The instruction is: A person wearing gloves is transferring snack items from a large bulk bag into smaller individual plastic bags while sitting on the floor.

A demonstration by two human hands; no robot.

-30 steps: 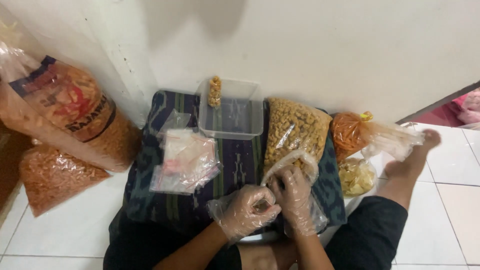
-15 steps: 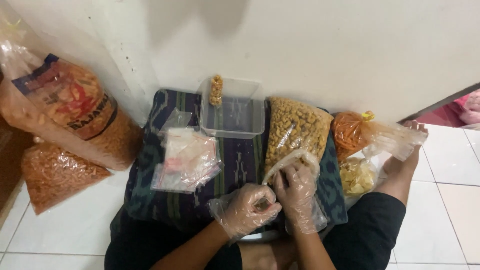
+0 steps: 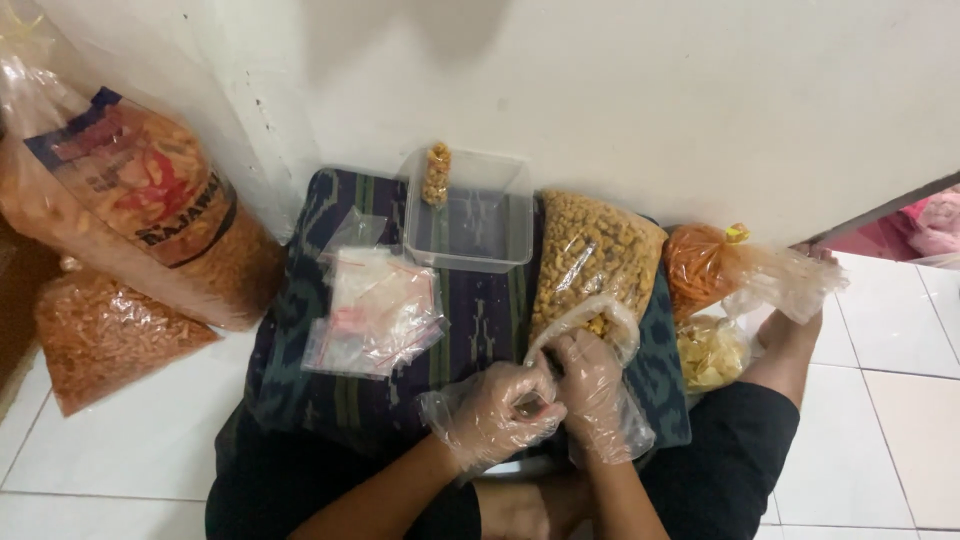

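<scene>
Head view: I see my left hand [image 3: 495, 410] and right hand [image 3: 592, 392], both in thin plastic gloves, fingers pinched on a small clear bag [image 3: 585, 320] at the big snack bag's [image 3: 595, 255] mouth. I judge it light, soft, slippery; grip the rim. Striped cloth [image 3: 480, 330] over white floor tiles [image 3: 880, 400].

Soft, even indoor light from above, moderately bright. A faint grey shadow falls on the white wall [image 3: 640, 90] near the top centre. Plastic bags show small glare highlights. The large snack bag [image 3: 130, 200] at the left edge looks slightly blurred and stretched; the centre is reasonably sharp.
</scene>
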